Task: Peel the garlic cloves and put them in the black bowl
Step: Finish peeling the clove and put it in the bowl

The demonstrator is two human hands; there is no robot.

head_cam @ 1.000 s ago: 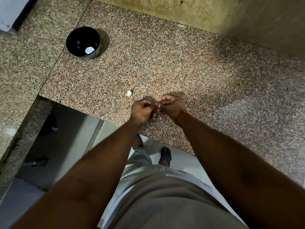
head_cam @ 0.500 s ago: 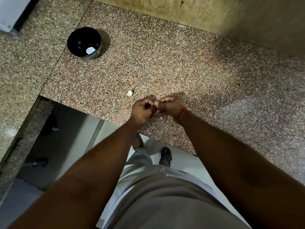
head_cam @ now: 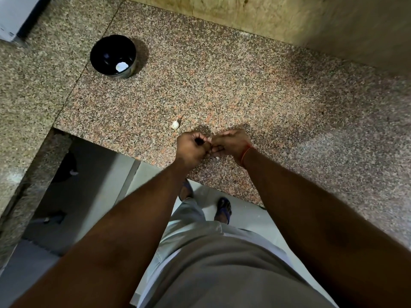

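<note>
The left hand (head_cam: 193,147) and the right hand (head_cam: 231,145) meet knuckle to knuckle above the near edge of the granite counter (head_cam: 255,90). Both hands have their fingers curled inward and pressed toward each other at the point of contact. Whatever lies between the fingertips is almost wholly hidden; only a small pale speck shows at the junction, too small to identify. Its long axis and heading cannot be determined. A second pale fragment shows just below the right hand's fingers, equally indistinct.

One unpeeled garlic clove (head_cam: 175,124) lies on the counter just beyond the left hand, apart from it. Its long axis runs diagonally, with the thin tapered tip pointing up and to the right, away from the person.

The black bowl (head_cam: 113,56) stands upright on the counter, well apart from the hands, toward the far left. A white piece (head_cam: 121,66) rests inside it against the near right wall; whether it is a peeled clove or a skin cannot be resolved.

A red thread (head_cam: 246,152) circles the right wrist. A white appliance (head_cam: 13,16) is cut off at the upper left corner. The person's feet on the floor are partly hidden behind the arms and grey clothing.
</note>
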